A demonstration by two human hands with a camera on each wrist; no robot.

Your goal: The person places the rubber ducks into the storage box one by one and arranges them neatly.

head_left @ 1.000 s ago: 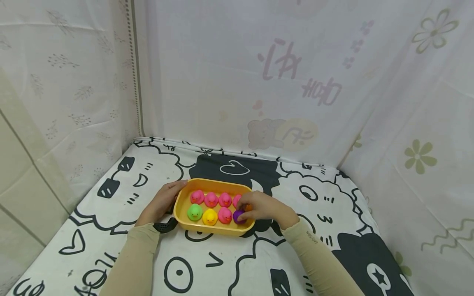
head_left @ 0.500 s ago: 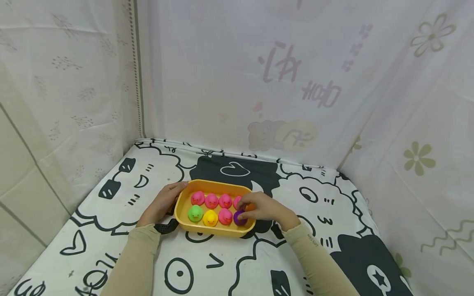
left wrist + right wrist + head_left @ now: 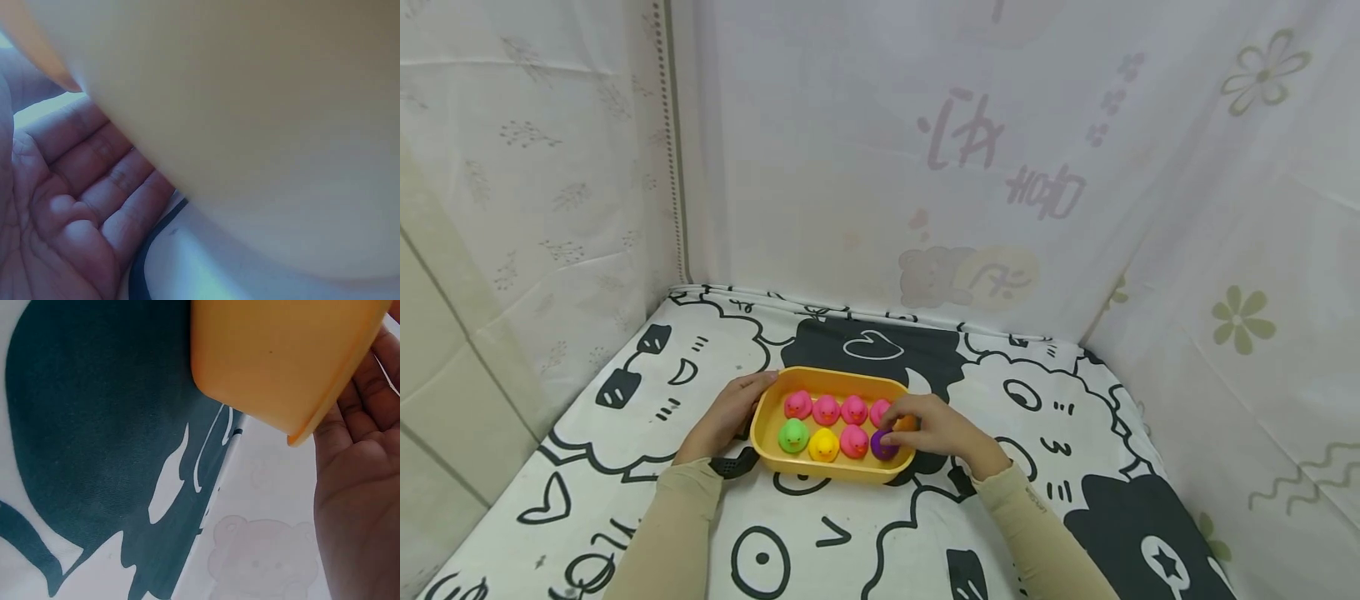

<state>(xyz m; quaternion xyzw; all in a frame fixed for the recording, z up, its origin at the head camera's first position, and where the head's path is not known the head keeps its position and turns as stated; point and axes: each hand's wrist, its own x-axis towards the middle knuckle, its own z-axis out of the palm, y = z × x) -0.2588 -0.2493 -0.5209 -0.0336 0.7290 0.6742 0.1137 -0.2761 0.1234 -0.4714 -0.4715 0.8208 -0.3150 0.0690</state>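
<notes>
A yellow plastic tray [image 3: 831, 473] holds two rows of small rubber ducks in the head view. Pink ducks [image 3: 827, 409] make up the back row. In front sit a green duck [image 3: 793, 436], a yellow duck [image 3: 823, 445], another pink duck [image 3: 854, 442] and a purple duck [image 3: 883, 445]. My right hand [image 3: 936, 425] reaches over the tray's right end and pinches the purple duck, partly covering it. At the left end, my left hand [image 3: 730, 410] rests against the tray's outside, and its fingers [image 3: 119, 178] look straight in the left wrist view.
The tray stands on a white cloth [image 3: 850, 542] with black cartoon drawings. Pale printed curtains [image 3: 820, 167] rise behind it and on both sides. A black band [image 3: 735, 463] shows at the left wrist.
</notes>
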